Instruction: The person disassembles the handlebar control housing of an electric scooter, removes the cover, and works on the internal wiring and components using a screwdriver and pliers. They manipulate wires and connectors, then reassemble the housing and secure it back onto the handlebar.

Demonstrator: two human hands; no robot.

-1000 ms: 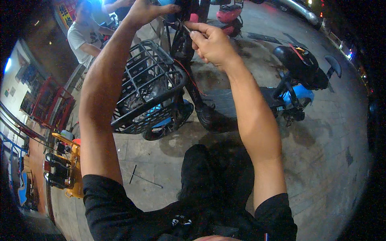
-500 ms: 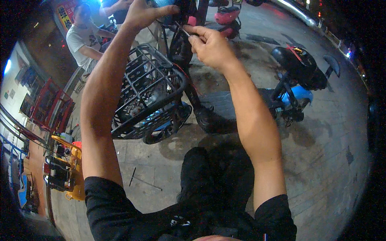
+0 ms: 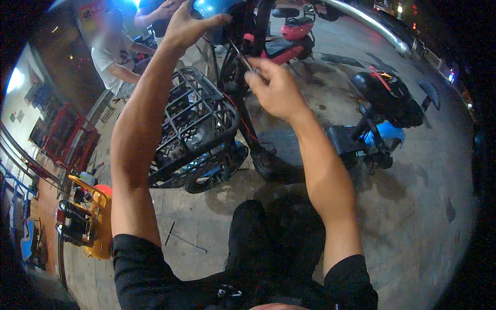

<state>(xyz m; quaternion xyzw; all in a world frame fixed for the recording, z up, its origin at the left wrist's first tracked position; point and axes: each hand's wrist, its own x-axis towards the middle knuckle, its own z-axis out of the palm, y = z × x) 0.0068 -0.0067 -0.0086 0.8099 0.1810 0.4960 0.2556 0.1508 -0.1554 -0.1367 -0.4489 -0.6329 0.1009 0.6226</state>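
Observation:
At the top of the view, my left hand [image 3: 188,28] grips the side of a blue scooter front cover [image 3: 212,6], its thumb stretched across the front. The other fingertips are partly hidden or cut off by the picture edge. My right hand [image 3: 279,90] pinches a screwdriver [image 3: 239,53], with the thin metal shaft pointing up and left toward the cover's underside. Whether the tip touches anything I cannot tell. Below my hands are the scooter's black metal basket [image 3: 235,121] and its black footboard [image 3: 281,150].
A T-handle wrench [image 3: 187,241] lies on the pavement. At left stand a yellow air compressor [image 3: 103,227] and a red rack [image 3: 70,132]. A person in a white shirt [image 3: 106,59] sits beyond my left arm. A pink scooter [image 3: 294,33] is parked behind; tools lie on the black seat [image 3: 387,90].
My right hand has drawn back and down from the cover, and more of the screwdriver shaft shows. My left hand stays on the cover. The whole view has shifted slightly.

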